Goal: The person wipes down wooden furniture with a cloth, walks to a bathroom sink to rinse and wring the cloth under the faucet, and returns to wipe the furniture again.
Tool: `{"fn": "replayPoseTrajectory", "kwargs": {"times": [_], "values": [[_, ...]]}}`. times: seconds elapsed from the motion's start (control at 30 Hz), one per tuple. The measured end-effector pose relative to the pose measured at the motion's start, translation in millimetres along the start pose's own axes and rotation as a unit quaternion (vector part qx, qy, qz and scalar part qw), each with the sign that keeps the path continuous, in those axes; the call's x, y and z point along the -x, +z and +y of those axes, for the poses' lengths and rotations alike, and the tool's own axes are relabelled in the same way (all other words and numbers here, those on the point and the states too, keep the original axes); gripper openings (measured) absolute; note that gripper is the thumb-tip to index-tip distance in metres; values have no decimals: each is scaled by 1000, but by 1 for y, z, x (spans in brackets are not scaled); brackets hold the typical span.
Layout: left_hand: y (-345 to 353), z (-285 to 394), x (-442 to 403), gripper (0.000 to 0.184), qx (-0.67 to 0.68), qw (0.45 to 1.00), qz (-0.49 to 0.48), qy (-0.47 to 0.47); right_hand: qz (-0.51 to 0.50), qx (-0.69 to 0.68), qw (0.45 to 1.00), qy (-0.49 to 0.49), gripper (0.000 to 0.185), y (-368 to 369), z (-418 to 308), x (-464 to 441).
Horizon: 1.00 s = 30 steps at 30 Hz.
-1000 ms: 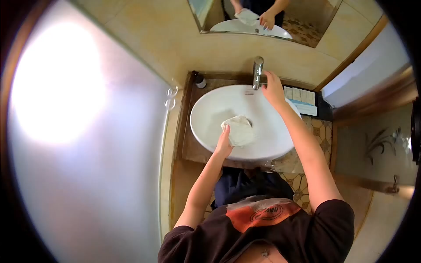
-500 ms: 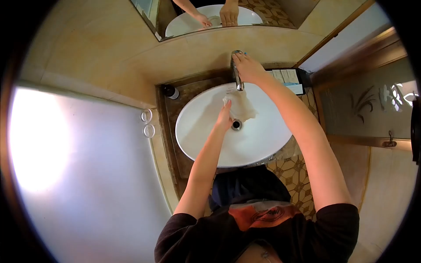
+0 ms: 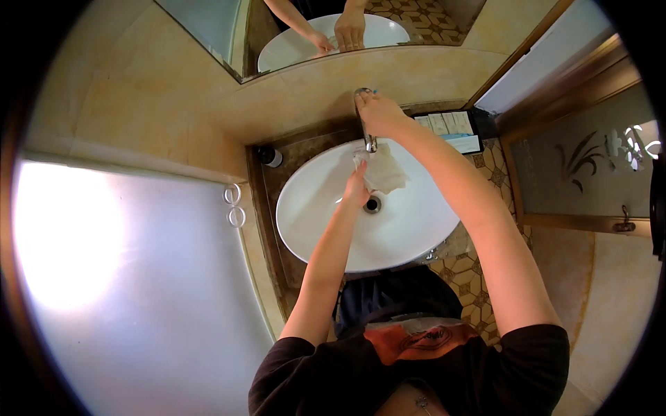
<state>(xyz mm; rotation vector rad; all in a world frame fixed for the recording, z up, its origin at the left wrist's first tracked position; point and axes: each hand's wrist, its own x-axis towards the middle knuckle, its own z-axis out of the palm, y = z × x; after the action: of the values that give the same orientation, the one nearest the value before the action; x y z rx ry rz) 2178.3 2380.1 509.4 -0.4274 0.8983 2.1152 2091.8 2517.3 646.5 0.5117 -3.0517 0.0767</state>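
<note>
A white oval sink (image 3: 312, 222) lies in front of me, with a round drain (image 3: 372, 204) near its middle. Inside the basin my left hand (image 3: 357, 186) is closed on the left edge of a thin, pale, wet-looking cloth (image 3: 386, 171), which spreads out to the right beneath the spout. My right hand (image 3: 380, 111) rests on top of the chrome faucet (image 3: 370, 142), its fingers over the handle. Part of the faucet's top is hidden by those fingers. Whether water is flowing I cannot make out.
A dark bottle with a white label (image 3: 270, 157) stands on the brown counter left of the sink. Behind my right forearm lies a tray of small packets (image 3: 447, 125). A mirror (image 3: 416, 24) hangs above, and a glass-paneled door (image 3: 583, 166) is at the right.
The view has shifted slightly. My left hand still holds the cloth, which looks spread a little more to the right. My right hand stays on the faucet.
</note>
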Motion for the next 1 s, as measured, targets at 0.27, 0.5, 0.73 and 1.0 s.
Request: {"fn": "replayPoseTrajectory", "kwargs": {"times": [0.27, 0.5, 0.73, 1.0], "values": [[-19, -20, -36, 54, -100, 993, 43, 42, 319, -585, 723, 186, 46, 82, 10, 87], [19, -9, -38, 64, -406, 892, 172, 100, 121, -710, 585, 372, 30, 162, -20, 128], [16, -25, -54, 52, -473, 820, 278, 166, 151, -463, 779, 395, 24, 158, -40, 99], [0, -2, -41, 51, -624, 721, 270, 131, -68, -339, 908, 238, 34, 155, -33, 73]]}}
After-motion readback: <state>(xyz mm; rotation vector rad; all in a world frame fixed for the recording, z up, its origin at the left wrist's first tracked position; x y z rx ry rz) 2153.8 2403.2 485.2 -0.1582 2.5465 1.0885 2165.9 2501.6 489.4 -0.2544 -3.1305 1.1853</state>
